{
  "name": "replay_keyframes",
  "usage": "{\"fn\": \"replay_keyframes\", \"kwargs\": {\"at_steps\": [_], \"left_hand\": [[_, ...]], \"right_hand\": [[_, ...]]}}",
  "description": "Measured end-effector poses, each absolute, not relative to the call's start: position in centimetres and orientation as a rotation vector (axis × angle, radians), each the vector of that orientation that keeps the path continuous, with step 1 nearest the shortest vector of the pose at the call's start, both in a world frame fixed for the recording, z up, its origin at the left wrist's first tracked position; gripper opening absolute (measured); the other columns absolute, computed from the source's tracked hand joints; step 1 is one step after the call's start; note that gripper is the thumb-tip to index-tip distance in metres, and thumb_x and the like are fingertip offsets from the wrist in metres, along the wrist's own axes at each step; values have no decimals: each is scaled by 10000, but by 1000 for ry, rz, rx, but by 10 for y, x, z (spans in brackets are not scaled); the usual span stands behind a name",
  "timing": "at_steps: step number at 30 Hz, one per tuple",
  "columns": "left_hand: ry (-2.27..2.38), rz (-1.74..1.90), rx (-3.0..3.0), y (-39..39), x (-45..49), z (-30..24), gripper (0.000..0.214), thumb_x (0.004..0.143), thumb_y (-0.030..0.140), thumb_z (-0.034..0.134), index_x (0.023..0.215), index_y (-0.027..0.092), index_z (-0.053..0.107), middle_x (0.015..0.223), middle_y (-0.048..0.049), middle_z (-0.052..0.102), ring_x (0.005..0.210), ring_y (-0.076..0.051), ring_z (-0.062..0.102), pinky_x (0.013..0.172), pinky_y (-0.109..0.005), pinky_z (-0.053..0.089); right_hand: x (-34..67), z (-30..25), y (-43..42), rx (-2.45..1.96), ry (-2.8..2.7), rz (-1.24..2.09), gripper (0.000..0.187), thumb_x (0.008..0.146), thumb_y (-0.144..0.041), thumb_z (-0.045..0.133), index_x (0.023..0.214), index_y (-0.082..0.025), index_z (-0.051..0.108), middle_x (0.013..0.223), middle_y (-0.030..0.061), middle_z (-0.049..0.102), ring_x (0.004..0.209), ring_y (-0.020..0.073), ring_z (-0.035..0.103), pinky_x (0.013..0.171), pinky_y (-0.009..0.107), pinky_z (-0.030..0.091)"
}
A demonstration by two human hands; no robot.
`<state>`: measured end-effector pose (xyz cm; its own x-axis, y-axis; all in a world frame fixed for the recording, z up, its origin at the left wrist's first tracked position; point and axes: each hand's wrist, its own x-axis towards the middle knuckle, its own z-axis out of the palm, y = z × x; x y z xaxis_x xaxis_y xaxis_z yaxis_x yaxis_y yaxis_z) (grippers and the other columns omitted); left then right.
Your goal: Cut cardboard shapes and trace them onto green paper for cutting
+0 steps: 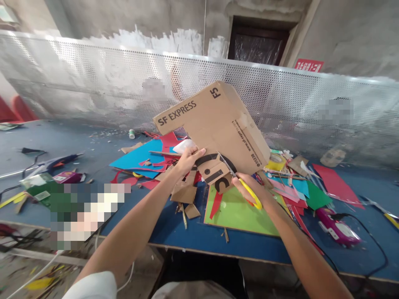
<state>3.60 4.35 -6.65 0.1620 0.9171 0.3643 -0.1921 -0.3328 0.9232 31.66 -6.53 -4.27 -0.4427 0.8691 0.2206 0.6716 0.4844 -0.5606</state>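
Note:
A brown cardboard piece point(218, 124) printed "SF EXPRESS" is held up over the table, tilted. My left hand point(189, 160) grips its lower left edge, thumb on the printed face. In my right hand point(246, 189) is a pair of scissors with yellow handles point(254, 198). The scissor blades reach into the cardboard beside the black printed ring, where a cut line shows. A partly cut flap point(215, 168) hangs toward me below the blades. Just beneath lies a lime green sheet point(240, 214) with a red paper strip on it.
Blue sheets point(140, 154), red paper and cardboard scraps point(183, 194) pile up at the left. To the right lie a green sheet point(318, 195), a red sheet point(338, 185) and a purple corded device point(338, 228). A perforated metal screen point(124, 74) runs along the back.

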Motion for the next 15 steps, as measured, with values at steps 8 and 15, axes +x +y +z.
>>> {"fn": "replay_keyframes", "kwargs": {"at_steps": [8,15], "left_hand": [[689,1420,1393,43,41,-65,465,812,538,823,1028,131,764,926,-96,790,843,-237,754,821,-358,605],[743,1451,1412,42,40,-63,466,799,589,808,914,142,748,843,-81,763,784,-234,727,745,-351,592]], "right_hand": [[315,-38,-74,-1180,-2218,707,543,1018,-727,318,843,-234,462,830,71,600,801,222,589,575,292,440],[316,-33,-83,-1099,-2200,721,530,1040,-687,314,873,-238,542,864,83,599,836,236,571,614,322,480]]}}
